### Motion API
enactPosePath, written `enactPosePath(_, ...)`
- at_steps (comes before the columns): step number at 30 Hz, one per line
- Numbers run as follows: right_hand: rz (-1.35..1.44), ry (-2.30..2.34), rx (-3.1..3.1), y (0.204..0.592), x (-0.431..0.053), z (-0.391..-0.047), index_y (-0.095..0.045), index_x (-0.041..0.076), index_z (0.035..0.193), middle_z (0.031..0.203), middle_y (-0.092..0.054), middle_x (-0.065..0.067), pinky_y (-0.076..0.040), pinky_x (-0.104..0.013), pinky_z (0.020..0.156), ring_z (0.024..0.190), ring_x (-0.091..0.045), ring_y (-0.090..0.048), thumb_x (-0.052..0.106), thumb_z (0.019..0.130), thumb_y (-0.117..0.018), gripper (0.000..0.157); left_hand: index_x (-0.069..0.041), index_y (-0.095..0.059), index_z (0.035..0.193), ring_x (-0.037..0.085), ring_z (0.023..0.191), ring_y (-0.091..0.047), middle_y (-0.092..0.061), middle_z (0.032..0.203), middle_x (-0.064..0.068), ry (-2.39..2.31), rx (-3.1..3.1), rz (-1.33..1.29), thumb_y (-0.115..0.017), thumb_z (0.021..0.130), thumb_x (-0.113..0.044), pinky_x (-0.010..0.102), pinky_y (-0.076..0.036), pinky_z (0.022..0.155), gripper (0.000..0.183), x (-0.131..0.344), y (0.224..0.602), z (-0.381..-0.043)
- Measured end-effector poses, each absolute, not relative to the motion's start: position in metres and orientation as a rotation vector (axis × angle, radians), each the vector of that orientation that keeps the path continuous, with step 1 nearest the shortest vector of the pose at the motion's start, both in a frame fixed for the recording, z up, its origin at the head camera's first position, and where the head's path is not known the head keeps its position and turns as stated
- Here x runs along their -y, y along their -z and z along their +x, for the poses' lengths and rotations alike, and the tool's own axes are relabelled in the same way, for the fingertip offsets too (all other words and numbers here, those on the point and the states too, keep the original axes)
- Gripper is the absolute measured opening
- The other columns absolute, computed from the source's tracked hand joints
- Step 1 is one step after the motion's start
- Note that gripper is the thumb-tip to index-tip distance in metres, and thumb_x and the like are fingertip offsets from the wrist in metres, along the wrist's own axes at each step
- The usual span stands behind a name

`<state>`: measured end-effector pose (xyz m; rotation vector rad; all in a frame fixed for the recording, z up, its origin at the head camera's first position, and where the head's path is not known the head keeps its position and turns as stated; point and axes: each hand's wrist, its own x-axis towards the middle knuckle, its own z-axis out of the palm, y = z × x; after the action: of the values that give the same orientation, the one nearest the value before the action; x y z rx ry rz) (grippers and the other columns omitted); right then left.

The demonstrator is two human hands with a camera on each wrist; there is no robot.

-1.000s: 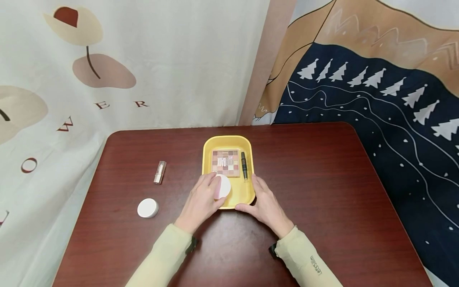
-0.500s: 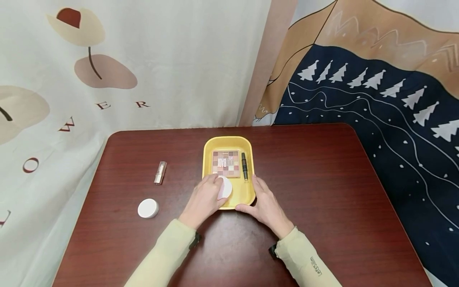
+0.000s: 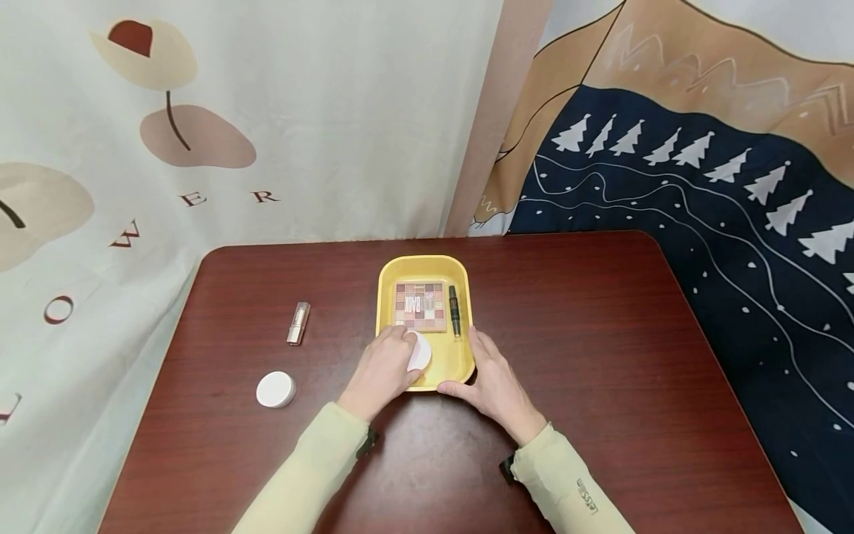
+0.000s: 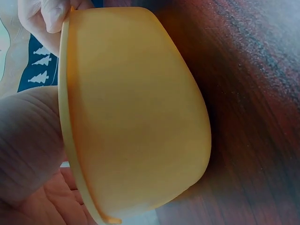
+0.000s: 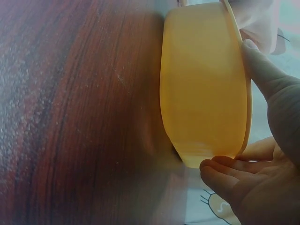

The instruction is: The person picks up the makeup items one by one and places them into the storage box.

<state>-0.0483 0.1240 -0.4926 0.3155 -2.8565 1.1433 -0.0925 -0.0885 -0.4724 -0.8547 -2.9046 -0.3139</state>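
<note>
Near the table's middle stands a yellow tray [image 3: 451, 363], its outer wall also filling much of both wrist views. My left hand [image 3: 379, 371] is over its front left part and grips a round white case [image 3: 420, 351], partly covered by the fingers. My right hand [image 3: 495, 382] holds the tray's front right corner, thumb on the front rim and fingers along the right side. Further back in the tray lie an eyeshadow palette [image 3: 420, 305] and, beside it, a slim black pen-like cosmetic [image 3: 454, 310].
Left of the tray, a lipstick tube [image 3: 298, 323] lies on the dark red table [image 3: 600, 356]. In front of it sits a white round jar [image 3: 276, 389]. Printed curtains [image 3: 347, 119] hang behind the table.
My left hand has shifted slightly to the right with the round white case, deeper over the tray. My right hand stays at the tray's corner.
</note>
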Motion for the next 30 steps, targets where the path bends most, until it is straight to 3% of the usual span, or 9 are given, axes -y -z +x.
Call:
enactPosePath(21, 0.306, -1.162, 2.854, 0.4924, -0.1236, -0.0480, -0.035, -0.008, 0.156, 0.152, -0.047, -0.025, -0.052, -0.052, 0.103, 0.133, -0.040, -0.055, 0.037, 0.074, -0.094, 0.111, 0.004, -0.069, 0.103, 0.031, 0.091, -0.064, -0.068, 0.096, 0.016, 0.224, 2.980, -0.847, -0.095, 0.070, -0.030, 0.043, -0.057, 0.081, 0.054, 0.0827, 0.4744, -0.0975)
enactPosePath(30, 0.307, -1.161, 2.844, 0.4938, -0.1234, -0.0480, -0.036, -0.008, 0.155, 0.152, -0.047, -0.025, -0.051, -0.052, 0.104, 0.133, -0.040, -0.055, 0.037, 0.073, -0.095, 0.111, 0.005, -0.070, 0.110, 0.035, 0.093, -0.065, -0.066, 0.105, 0.019, 0.231, 3.066, -0.815, -0.096, 0.070, -0.028, 0.046, -0.060, 0.079, 0.058, 0.0790, 0.4732, -0.0996)
